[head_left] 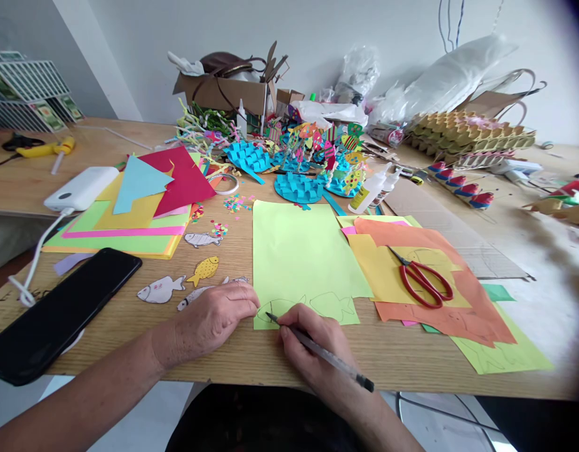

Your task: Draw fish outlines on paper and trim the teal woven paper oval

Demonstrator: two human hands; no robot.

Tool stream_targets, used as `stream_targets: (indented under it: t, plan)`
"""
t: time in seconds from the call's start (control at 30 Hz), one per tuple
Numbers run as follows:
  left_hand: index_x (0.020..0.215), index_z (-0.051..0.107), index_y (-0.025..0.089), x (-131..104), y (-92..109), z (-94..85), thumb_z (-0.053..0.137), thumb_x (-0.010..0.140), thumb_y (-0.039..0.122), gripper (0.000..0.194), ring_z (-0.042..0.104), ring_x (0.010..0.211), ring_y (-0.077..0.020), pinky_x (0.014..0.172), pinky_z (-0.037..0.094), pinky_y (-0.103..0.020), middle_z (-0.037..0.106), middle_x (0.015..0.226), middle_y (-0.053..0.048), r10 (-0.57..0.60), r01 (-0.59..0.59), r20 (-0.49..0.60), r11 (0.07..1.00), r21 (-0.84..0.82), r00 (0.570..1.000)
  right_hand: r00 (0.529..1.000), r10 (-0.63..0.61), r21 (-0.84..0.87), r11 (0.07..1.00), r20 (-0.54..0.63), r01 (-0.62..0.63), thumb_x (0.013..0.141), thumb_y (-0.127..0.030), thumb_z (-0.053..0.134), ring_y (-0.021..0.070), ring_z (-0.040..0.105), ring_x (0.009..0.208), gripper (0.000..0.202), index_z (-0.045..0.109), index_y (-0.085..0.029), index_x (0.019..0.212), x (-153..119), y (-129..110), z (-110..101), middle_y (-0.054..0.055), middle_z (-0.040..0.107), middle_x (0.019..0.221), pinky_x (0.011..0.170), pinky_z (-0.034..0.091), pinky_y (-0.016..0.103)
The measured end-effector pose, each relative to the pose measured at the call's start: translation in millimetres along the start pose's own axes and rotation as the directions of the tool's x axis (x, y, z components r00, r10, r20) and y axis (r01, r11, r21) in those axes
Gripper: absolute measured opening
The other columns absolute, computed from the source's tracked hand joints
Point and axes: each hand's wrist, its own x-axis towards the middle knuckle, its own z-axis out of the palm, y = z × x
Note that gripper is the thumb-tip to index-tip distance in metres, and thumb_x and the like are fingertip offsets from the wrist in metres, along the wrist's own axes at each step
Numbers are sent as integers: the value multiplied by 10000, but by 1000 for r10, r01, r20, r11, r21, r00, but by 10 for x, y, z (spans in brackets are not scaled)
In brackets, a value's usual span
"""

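- Light green sheet (293, 251) is laid on the tabletop (233, 370), front middle; two fish outlines (334, 306) are drawn along its lower edge.
- Pen (324, 355) is gripped in the right hand (315, 342); fingers closed around it near the tip, tip set on the left outline, barrel tilted back toward the wrist.
- Left hand (211, 317) is rested at the sheet's lower left edge, fingers bent, fingertips at the edge; how far open cannot be told, thumb hidden.
- Fish cutouts (160, 289), white and yellow, are spread left of the sheet; one is partly covered by the left hand.
- Confetti (237, 203) is scattered beyond them, near a tape roll (224, 184).
- Red-handled scissors (423, 282) are placed on yellow paper (364, 254), which is layered over orange paper (487, 295), right side.
- Black phone (66, 311) is laid at far left; white power bank (82, 188) is set behind it, cable plugged in, beside stacked colored paper (124, 242).
- Blue egg-carton pieces (298, 188), decorated with colorful fish, are grouped behind the sheet, glue bottles (368, 191) just beside.
- Egg trays (468, 135) are stacked back right; cardboard box (223, 94) is seen back left of center.
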Motion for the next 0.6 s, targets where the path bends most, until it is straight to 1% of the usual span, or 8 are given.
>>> stream_targets:
  t: [0.13, 0.33, 0.5, 0.6]
  plan:
    - [827, 610, 135, -1, 5, -9, 332, 892, 25, 306, 587, 880, -162, 901, 437, -308, 648, 915, -71, 7, -7, -3, 1000, -2, 1000, 1000, 8, 11, 1000, -6, -8, 782, -129, 453, 82, 460, 471, 106, 517, -190, 723, 4, 4, 4, -60, 495, 535, 489, 357, 171]
    - [814, 608, 137, 1, 3, -6, 316, 909, 43, 321, 584, 881, -158, 931, 421, -318, 645, 920, -65, -20, 20, 10, 1000, -3, 1000, 1000, 6, 16, 1000, 9, -6, 786, -140, 458, 82, 452, 467, 99, 515, -195, 727, -9, 22, 13, -63, 491, 534, 486, 354, 173]
    - [826, 609, 139, -7, -9, 4, 312, 912, 45, 323, 578, 896, -158, 941, 413, -322, 643, 932, -63, -24, 24, 23, 1000, -5, 999, 1000, 21, 23, 1000, 12, -21, 789, -137, 451, 86, 482, 484, 98, 520, -193, 747, -10, 30, 13, -51, 532, 558, 499, 367, 175]
    - [829, 606, 141, -12, -17, 7, 314, 914, 49, 317, 577, 896, -158, 934, 416, -322, 642, 932, -65, -21, 21, 18, 1000, -9, 1000, 1000, 11, 16, 1000, 7, -11, 786, -140, 456, 86, 470, 478, 102, 519, -193, 728, -8, 22, 6, -54, 514, 546, 492, 359, 175]
